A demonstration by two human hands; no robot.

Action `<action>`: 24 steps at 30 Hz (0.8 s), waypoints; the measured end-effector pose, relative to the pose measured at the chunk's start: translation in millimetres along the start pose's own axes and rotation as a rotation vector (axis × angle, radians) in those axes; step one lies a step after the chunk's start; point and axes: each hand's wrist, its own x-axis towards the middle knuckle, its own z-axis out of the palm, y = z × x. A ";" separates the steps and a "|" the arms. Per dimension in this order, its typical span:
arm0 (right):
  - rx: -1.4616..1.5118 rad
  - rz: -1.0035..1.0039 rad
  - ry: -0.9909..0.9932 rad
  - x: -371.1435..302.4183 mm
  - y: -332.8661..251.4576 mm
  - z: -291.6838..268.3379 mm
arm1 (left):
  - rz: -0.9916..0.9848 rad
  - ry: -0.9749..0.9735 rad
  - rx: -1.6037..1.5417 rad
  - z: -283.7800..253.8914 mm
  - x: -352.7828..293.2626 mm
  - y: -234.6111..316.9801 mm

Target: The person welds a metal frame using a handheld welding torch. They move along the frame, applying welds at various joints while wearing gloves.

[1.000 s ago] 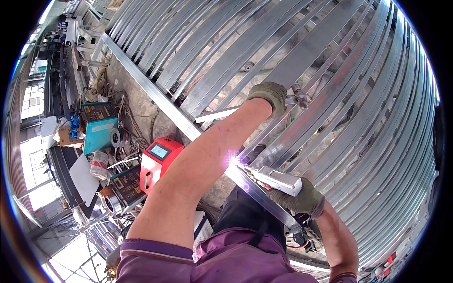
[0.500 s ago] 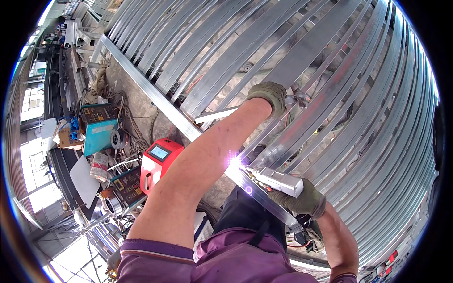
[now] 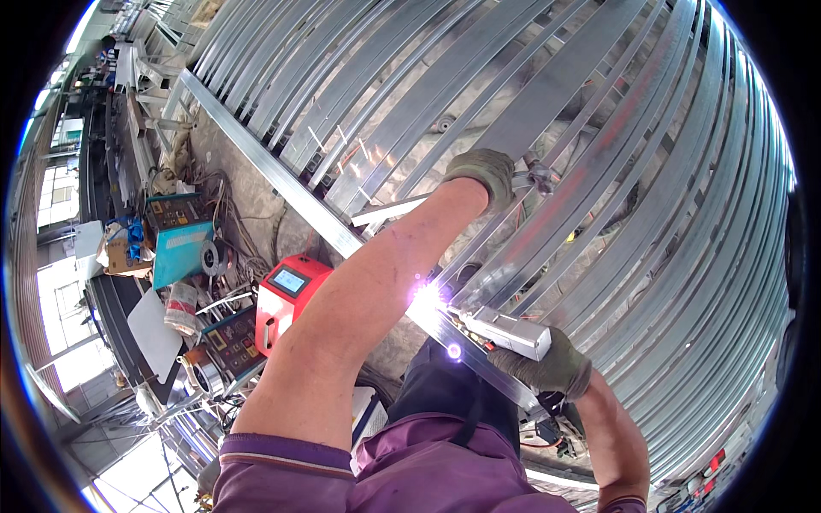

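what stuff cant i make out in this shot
In the head view:
Welding torch: tip washed out by white glare.
Left hand: fingertips hidden behind the glove's back.
Red machine: right side covered by the left forearm.
Metal bars: several far ends cut off by the top edge.

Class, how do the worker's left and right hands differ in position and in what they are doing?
The left hand reaches farther out over the metal bars, while the right hand is nearer the worker's body. The right hand grips a silver torch beside a bright glare; the left hand is beside a metal fitting, its grip unclear. Both wear green work gloves.
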 end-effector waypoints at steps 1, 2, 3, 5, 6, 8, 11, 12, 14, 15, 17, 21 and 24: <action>-0.014 -0.013 0.008 -1.3 -1.9 0.5 | -0.001 -0.005 -0.004 -0.2 0.2 -0.2; 0.015 0.020 0.014 -3.1 -4.7 1.0 | -0.003 -0.010 -0.008 -0.3 0.2 -0.6; 0.046 0.053 0.021 -5.6 -7.8 1.7 | -0.004 -0.015 -0.011 -0.8 0.0 -0.3; 0.085 0.114 0.037 -11.2 -9.7 3.2 | 0.007 0.005 -0.013 -1.0 -1.2 0.0; 0.092 0.143 0.044 -14.7 -8.9 4.0 | 0.016 0.010 -0.003 -1.9 -2.0 -0.1; 0.072 0.135 0.088 -22.9 -8.9 3.3 | -0.004 -0.004 -0.007 -3.2 -3.5 0.8; 0.168 0.080 0.145 -34.3 1.2 1.2 | -0.010 -0.028 -0.030 -3.5 -2.0 0.8; 0.201 0.061 0.167 -37.9 4.1 0.0 | -0.007 -0.037 -0.039 -3.3 -1.1 1.3; 0.214 0.015 0.188 -41.7 6.5 -3.4 | 0.004 0.017 -0.040 -0.2 -2.6 0.7; 0.218 -0.008 0.198 -44.2 6.8 -5.3 | 0.010 0.045 -0.043 1.9 -3.6 0.0; 0.234 0.031 0.192 -50.6 7.5 -7.6 | 0.017 0.084 -0.056 7.4 -7.6 -2.3; 0.245 0.043 0.211 -63.9 12.0 -7.1 | 0.041 0.043 -0.111 4.0 -30.4 7.0; 0.240 0.053 0.216 -72.5 21.5 -1.6 | 0.059 -0.010 -0.114 8.8 -40.9 14.4</action>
